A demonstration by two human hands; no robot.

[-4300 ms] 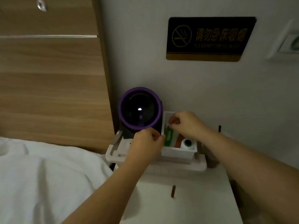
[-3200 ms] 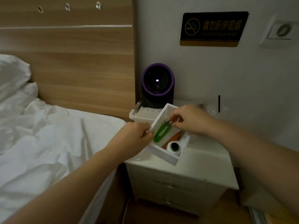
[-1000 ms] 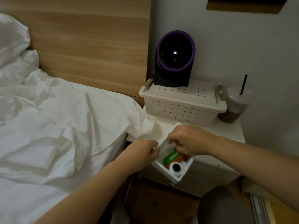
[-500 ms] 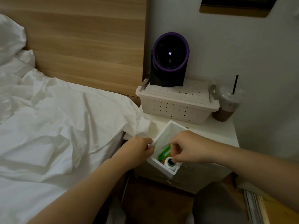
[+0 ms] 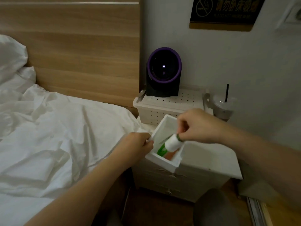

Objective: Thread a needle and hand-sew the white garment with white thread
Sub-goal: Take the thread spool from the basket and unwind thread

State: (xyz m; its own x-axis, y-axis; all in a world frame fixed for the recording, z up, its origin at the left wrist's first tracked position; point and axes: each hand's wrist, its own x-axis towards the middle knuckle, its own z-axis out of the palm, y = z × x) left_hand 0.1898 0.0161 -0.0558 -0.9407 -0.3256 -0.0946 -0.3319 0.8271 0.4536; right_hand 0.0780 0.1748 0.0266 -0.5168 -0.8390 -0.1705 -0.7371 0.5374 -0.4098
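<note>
My left hand (image 5: 138,146) grips the left wall of a small white box (image 5: 162,159) held at the front edge of the nightstand. Over the box, my right hand (image 5: 197,126) pinches the dark end of a spool of white thread (image 5: 173,142), lifted and tilted above the box. Green snips (image 5: 161,150) and an orange item (image 5: 171,156) lie inside. White fabric (image 5: 53,132) lies crumpled over the bed at the left. No needle can be made out.
A white nightstand (image 5: 211,162) carries a perforated white basket (image 5: 162,111) with a black, purple-ringed device (image 5: 163,72) on it. A lidded drink cup with a straw (image 5: 222,108) stands by the wall. A wooden headboard (image 5: 73,54) backs the bed.
My right hand has lifted the thread spool out of the box, where it stood upright half a second ago. The left hand keeps its hold on the box.
</note>
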